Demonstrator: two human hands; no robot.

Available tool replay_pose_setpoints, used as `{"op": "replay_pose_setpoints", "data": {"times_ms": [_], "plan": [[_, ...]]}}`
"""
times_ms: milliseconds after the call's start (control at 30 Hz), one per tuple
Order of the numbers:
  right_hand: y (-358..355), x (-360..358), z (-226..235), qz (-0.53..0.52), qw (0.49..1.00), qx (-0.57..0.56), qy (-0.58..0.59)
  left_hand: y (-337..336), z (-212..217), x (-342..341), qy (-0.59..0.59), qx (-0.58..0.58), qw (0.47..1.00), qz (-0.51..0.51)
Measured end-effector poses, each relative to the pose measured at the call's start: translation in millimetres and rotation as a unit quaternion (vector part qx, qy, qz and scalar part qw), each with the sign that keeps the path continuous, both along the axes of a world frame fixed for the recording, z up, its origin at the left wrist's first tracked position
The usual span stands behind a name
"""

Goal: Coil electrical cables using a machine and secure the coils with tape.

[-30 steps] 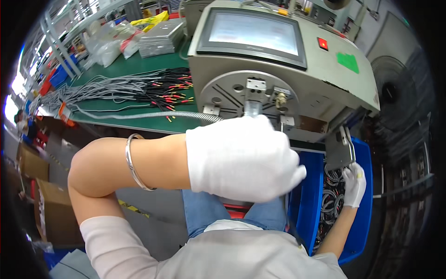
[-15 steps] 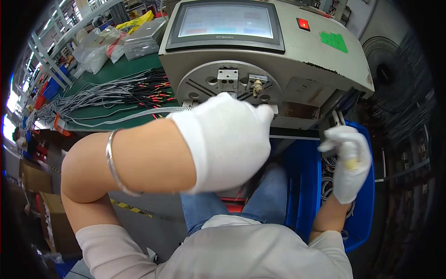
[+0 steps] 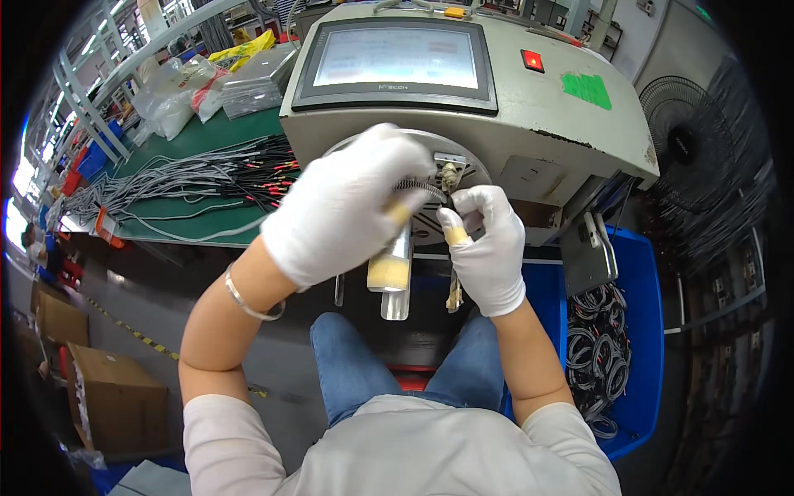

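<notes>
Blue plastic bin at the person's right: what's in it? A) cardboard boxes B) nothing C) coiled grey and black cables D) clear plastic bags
C: the blue plastic bin beside the beige machine with a touchscreen holds a pile of coiled grey and black cables, below and to the right of the white-gloved right hand.

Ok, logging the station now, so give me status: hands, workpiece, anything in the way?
Left hand gripping cable. Right hand pinching cable end at machine's round faceplate. Nothing blocking.
</notes>
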State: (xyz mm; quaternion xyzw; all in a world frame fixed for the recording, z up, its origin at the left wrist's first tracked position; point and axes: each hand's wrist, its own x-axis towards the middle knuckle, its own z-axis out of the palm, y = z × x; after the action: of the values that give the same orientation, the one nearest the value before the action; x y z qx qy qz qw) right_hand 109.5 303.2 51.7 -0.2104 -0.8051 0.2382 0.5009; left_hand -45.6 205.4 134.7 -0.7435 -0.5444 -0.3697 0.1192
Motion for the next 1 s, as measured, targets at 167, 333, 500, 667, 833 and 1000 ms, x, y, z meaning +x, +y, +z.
{"op": "replay_pose_setpoints", "data": {"times_ms": [167,333,500,667,833,1000], "plan": [[4.4,-6.2,-5.9,-0.036,0.995,-0.054,0.079,-42.6,-28.1,-48.9,-0.367,-0.153,0.916,0.062],[6.1,-6.3,4.0,-0.024,0.995,-0.084,0.042,-39.4,-62.6,-46.2,-0.471,-0.124,0.873,0.031],[6.4,-4.4,6.2,-0.016,0.999,-0.042,0.016,-63.0,-90.3,-84.3,-0.478,-0.099,0.872,0.038],[6.0,3.3,5.8,0.007,0.997,-0.062,0.046,-94.3,-134.2,-118.5,-0.521,-0.102,0.844,0.075],[4.0,22.8,4.5,0.007,0.98,-0.165,0.113,-107.7,-150.1,-130.8,-0.552,-0.14,0.816,0.097],[10.3,57.9,-1.1,-0.063,0.979,-0.169,0.094,-115.7,-154.4,-132.0,-0.55,-0.162,0.813,0.097]]}}
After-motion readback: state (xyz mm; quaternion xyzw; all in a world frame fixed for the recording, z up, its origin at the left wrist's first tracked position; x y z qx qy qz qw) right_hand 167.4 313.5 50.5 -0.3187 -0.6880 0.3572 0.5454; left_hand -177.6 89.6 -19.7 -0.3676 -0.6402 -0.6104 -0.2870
